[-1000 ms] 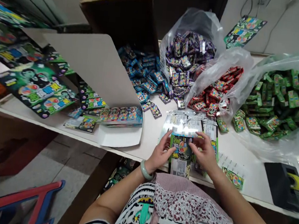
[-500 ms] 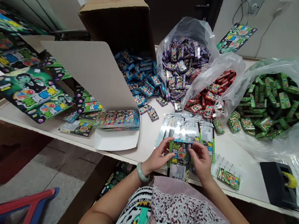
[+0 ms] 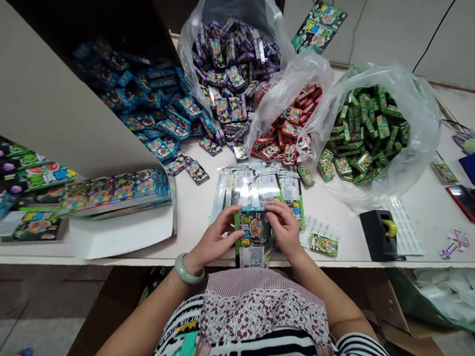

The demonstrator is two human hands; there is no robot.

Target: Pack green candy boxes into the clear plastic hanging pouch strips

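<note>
Pouch (image 3: 253, 236), printed black and green with a pale label at its 6 o'clock end, is held up at the near edge of the table (image 3: 192, 224), just in front of the apron (image 3: 265, 313). A blue strip shows along its top. The left hand (image 3: 216, 238) grips it at its 9 o'clock side, thumb on the front; a bracelet (image 3: 190, 270) circles that wrist. The right hand (image 3: 285, 232) pinches it near its 1 o'clock corner, fingers bent close.

Taking the pouch as the centre, more pouches (image 3: 290, 187) lie overlapped just beyond it, from 12 to 1. Purple packs (image 3: 234, 75) fill a clear bag just short of 12, red packs (image 3: 289, 128) another between 12 and 1, green packs (image 3: 366, 128) a third between 1 and 2. Blue packs (image 3: 152, 104) are heaped towards 10. A white tray (image 3: 128, 240) stands at 9. At 3 o'clock lie a small packet (image 3: 323, 245) and, farther out, a tape dispenser (image 3: 376, 234).
</note>
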